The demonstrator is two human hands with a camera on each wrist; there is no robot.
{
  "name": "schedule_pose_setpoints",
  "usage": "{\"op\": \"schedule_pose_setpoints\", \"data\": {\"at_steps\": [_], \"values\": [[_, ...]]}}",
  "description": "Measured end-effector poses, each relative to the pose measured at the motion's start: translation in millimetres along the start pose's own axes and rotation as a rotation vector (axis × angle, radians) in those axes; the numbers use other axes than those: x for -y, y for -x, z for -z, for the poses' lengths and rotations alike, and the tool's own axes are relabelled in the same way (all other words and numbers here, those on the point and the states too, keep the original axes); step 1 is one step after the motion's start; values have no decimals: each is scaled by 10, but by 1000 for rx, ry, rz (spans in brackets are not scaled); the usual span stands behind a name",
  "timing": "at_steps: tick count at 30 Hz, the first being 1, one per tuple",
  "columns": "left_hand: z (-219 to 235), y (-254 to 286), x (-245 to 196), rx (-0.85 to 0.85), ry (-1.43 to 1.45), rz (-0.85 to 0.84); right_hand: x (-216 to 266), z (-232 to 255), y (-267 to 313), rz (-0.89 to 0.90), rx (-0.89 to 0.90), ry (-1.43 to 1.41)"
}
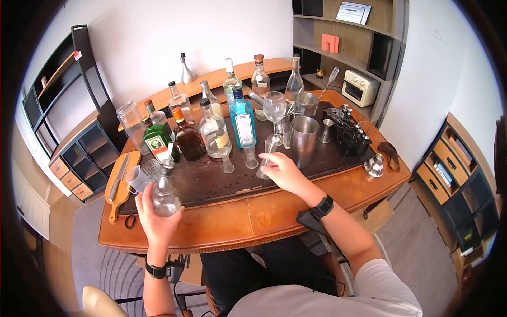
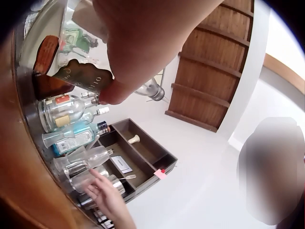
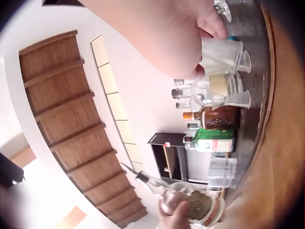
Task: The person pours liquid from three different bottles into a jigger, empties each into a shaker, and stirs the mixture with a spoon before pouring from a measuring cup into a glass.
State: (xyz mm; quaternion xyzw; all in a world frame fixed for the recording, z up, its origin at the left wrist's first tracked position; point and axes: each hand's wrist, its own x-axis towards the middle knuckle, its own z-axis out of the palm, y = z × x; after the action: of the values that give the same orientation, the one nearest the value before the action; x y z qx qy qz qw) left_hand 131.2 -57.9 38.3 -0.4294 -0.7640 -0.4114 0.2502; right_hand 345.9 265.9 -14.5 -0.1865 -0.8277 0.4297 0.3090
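Observation:
My left hand (image 1: 157,219) grips a clear glass bottle (image 1: 166,198) with a metal pour spout, raised over the front left of the table. A dark label (image 2: 83,76) on it shows in the left wrist view. At the table's middle, my right hand (image 1: 288,173) pinches a small clear flared measuring glass (image 1: 264,168) by its upper part, its wide end down near the dark mat. Two similar small glasses (image 1: 251,157) stand to its left. Right of it is a metal shaker tin (image 1: 304,140).
Behind stand several bottles, among them a blue one (image 1: 243,119), a green one (image 1: 158,140) and a brown one (image 1: 188,138). A stemmed wine glass (image 1: 274,107) rises behind my right hand. At left, a knife (image 1: 120,174) lies on a wooden board (image 1: 114,208); a black rack (image 1: 348,132) stands right.

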Motion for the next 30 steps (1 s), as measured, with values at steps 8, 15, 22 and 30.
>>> {"op": "schedule_pose_setpoints", "data": {"at_steps": [8, 15, 22, 30], "values": [[570, -370, 277, -12, 896, 444, -126, -64, -114, 7, -13, 516], [948, -1392, 841, -272, 794, 279, -163, -76, -48, 62, -65, 421], [288, -2320, 2010, -260, 519, 343, -148, -90, 27, 14, -51, 331], [-543, -2473, 3002, 137, 287, 503, -100, -70, 60, 12, -15, 357]]}}
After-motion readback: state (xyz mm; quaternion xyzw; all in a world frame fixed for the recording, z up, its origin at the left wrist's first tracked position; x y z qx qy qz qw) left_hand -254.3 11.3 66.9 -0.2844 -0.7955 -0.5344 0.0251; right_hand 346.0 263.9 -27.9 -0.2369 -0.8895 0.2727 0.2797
